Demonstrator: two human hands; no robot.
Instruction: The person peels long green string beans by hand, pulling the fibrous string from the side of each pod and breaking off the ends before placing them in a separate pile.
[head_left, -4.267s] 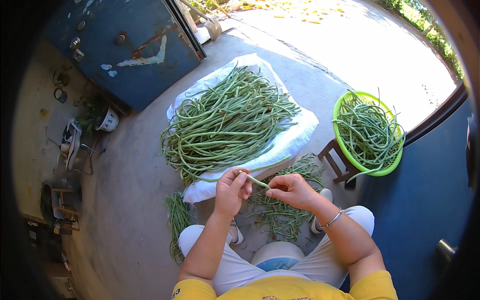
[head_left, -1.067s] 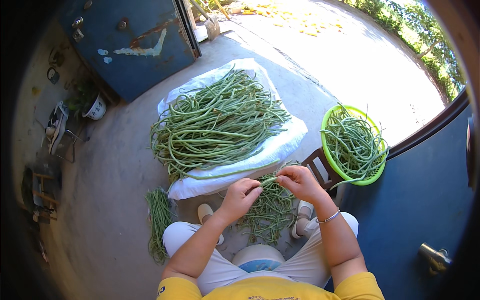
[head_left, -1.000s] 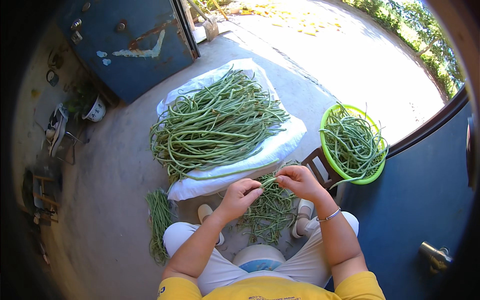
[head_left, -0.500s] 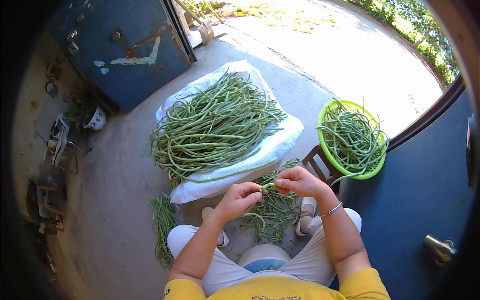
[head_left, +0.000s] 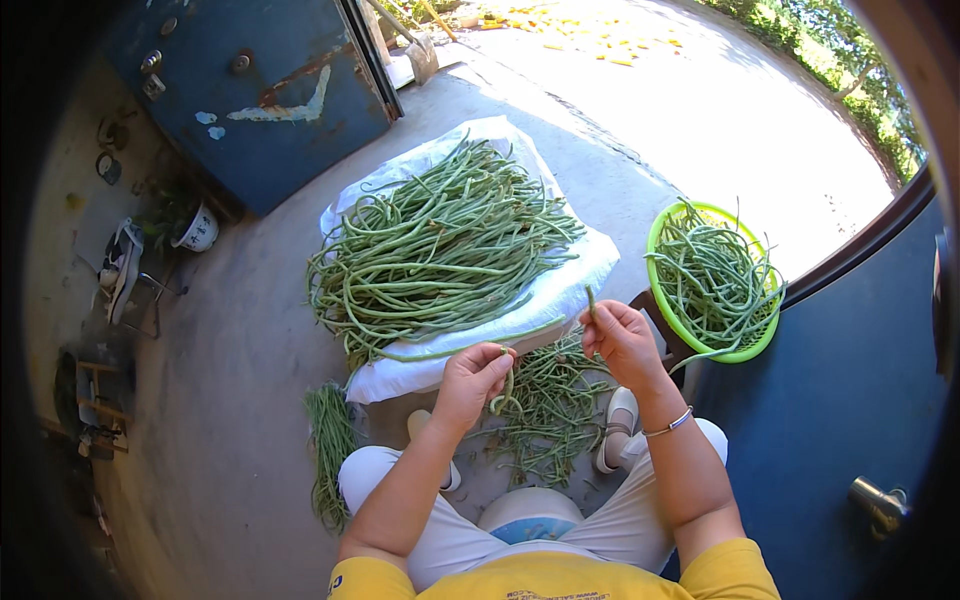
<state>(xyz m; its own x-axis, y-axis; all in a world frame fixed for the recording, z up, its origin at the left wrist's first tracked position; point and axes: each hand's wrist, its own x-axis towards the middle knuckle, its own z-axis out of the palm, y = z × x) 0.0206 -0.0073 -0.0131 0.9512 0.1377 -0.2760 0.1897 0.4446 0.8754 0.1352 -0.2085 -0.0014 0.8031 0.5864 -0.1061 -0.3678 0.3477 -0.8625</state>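
Note:
My left hand (head_left: 472,384) pinches a curled length of long bean (head_left: 504,388) that hangs below the fingertips. My right hand (head_left: 622,345), apart from the left and a little farther out, grips a short piece of long bean (head_left: 590,297) with its end pointing up. Beneath both hands lies a loose heap of short broken bean pieces (head_left: 550,405) on the floor between my feet. Just beyond them, a big pile of whole long beans (head_left: 440,255) rests on a white sack (head_left: 590,265).
To the right, a bright green basket (head_left: 655,300) of long beans stands on a dark stool (head_left: 672,335). A bundle of thin beans (head_left: 328,450) lies left of my knee. Blue metal doors (head_left: 270,150) stand at far left and right (head_left: 830,400); a potted plant (head_left: 198,230) is at left.
My hands have moved apart, the right going outward and up. The bean that ran between them is now in two pieces, one in each hand. The view has shifted slightly.

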